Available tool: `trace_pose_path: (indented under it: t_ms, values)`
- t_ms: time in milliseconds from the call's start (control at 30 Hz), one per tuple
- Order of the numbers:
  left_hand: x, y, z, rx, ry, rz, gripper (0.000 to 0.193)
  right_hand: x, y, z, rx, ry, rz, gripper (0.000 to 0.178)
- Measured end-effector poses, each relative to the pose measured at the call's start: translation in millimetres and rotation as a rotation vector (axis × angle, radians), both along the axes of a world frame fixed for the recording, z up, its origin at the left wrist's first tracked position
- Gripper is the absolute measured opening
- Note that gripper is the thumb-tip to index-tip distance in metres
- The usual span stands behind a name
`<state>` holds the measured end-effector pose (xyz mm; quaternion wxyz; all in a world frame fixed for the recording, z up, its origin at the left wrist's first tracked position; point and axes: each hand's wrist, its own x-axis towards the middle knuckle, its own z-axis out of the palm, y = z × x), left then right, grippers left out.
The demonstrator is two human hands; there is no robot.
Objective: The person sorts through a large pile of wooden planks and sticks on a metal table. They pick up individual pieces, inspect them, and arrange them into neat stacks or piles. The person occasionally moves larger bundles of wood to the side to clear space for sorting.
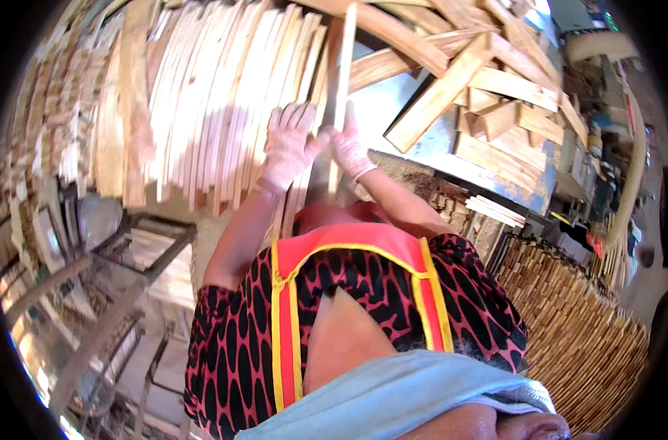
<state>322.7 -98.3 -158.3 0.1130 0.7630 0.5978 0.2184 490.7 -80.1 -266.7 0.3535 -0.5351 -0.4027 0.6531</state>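
Note:
Both my hands wear pale work gloves. My left hand [288,147] lies with its fingers stretched out over the right end of a row of long, narrow wooden strips [217,95]. Its thumb points toward my other hand. Close beside it, my right hand [349,150] holds a single light wooden strip [343,73] between thumb and fingers. That strip runs away from my body, standing apart from the row. A darker board [331,66] lies along its left side. The strip's near end reaches toward my red apron [349,238] with yellow edging.
Rough wooden planks [444,95] lie crisscross on a metal-topped table [400,103] at the right. A large stack of strips [576,330] is at the lower right, beyond a ribbed hose [631,176]. Metal frames [154,253] stand at the left, below more stacked wood [55,125].

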Motion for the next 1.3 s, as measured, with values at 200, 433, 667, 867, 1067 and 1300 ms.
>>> trace_pose_path:
  t_ms: [200,433,667,867,1067,1300]
  values:
    - [20.5,-26.7,3.9,-0.029,0.343,0.077,0.092,33.6,83.3,114.1,0.137,-0.399,0.899,0.078]
    - [22.1,-18.2,3.2,0.050,0.229,0.159,0.084,55.0,211.6,111.6,0.968,-1.356,0.802,0.041]
    - [18.4,-7.1,24.2,-0.100,0.308,0.115,0.080,153.8,188.1,139.7,0.330,-1.509,1.433,0.048]
    - [19.7,-5.3,33.9,-0.349,0.432,0.115,0.086,106.8,195.3,166.4,0.873,-1.291,0.623,0.040]
    - [17.1,-8.1,16.6,-0.251,0.460,0.074,0.093,140.2,281.2,115.4,0.730,-1.367,0.260,0.037]
    - [15.1,-6.1,35.1,-0.364,0.467,0.061,0.088,172.8,157.5,221.9,0.113,-1.215,0.276,0.039]
